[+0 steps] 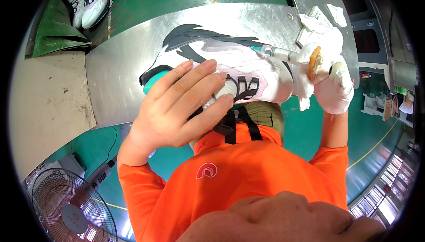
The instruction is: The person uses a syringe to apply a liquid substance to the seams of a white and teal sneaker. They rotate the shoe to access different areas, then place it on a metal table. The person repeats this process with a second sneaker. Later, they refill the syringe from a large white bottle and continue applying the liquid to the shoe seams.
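A white sneaker (270, 82) with pink, grey and black parts and a teal collar lies on its side on the metal bench top. My left hand (181, 105), bare, rests across the shoe's collar and tongue with its fingers stretched out. Gloved in white, my right hand (334, 85) grips a clear syringe (280, 53) by its rear end. The syringe's teal tip meets the shoe's side near the edge of the sole. A brownish-yellow piece (314, 63) shows at the gloved fingers; I cannot make out what it is.
Crumpled white cloth or paper (316, 21) lies on the bench (119, 65) beyond my right hand. Another pair of sneakers (95, 1) stands at the far left. A tan board (48, 105) adjoins the bench on the left. A fan (73, 215) stands at the lower left.
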Motion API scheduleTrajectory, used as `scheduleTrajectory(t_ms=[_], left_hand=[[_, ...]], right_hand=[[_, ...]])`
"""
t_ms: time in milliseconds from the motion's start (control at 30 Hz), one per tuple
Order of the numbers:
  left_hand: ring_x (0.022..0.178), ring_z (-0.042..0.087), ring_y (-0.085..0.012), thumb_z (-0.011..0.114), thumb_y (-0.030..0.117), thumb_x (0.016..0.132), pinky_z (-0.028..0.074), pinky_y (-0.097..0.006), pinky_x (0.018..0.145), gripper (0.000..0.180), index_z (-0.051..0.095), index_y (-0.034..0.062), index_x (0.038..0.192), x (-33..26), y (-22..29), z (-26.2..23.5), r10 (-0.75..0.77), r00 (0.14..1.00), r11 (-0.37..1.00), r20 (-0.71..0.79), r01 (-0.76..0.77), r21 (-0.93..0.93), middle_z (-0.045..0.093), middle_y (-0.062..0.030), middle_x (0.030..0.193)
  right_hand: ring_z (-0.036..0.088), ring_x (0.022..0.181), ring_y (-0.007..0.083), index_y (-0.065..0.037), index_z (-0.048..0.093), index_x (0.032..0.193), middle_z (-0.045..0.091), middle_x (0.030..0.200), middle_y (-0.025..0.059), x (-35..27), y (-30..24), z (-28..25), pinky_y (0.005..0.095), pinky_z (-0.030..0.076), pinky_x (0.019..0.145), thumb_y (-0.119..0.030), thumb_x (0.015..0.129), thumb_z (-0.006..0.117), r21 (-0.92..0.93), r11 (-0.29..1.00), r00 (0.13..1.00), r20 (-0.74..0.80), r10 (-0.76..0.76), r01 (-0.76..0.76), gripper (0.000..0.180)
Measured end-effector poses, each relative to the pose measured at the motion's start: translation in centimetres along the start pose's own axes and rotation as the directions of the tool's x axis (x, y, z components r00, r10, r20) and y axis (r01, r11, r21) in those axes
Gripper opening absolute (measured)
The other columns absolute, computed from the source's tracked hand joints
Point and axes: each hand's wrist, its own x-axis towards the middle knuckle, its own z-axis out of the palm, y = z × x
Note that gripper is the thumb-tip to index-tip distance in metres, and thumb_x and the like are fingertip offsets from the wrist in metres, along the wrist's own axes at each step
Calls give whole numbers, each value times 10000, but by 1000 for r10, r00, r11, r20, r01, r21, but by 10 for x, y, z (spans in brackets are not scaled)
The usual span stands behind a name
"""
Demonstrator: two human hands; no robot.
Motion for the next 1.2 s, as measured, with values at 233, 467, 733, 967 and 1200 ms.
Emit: scheduleTrajectory(t_ms=[233,467,733,967,1200], left_hand=[[1039,650,-314,749,139,673,519,-420,886,248,672,108,907,6,0,0,0,1000,1000,-11,0,12,677,-119,1006],[1049,641,-262,738,164,710,505,-387,908,282,660,134,979,13,1,-3,-36,998,999,44,36,5,666,-79,1060],[954,653,-271,741,262,718,461,-306,701,359,654,49,993,37,3,-9,-90,984,996,156,93,-8,669,-106,1096],[896,669,-232,783,296,717,435,-274,682,382,668,61,995,31,26,-2,-117,985,979,123,93,183,699,-72,1040],[905,651,-278,802,313,734,488,-333,793,466,594,54,1061,9,64,13,-199,976,917,83,156,368,680,-131,1072]], right_hand=[[579,854,265,-86,578,1088,600,1032,118,-18,13,-30,426,487,769,-360,847,663,-15,995,993,-62,-100,99,375],[557,543,267,24,563,1099,592,995,181,-21,12,-22,355,471,443,-450,811,678,-43,990,981,-133,-142,138,567],[550,494,246,112,545,1013,582,803,174,-36,23,-31,321,453,415,-466,794,681,64,980,969,-175,-175,189,633],[595,516,331,97,571,1042,592,735,257,-40,26,-42,356,490,422,-376,817,683,271,956,993,-2,-119,115,535],[603,483,288,125,534,1052,577,625,188,-42,39,-43,332,487,399,-486,706,756,276,958,995,-83,-56,77,737]])
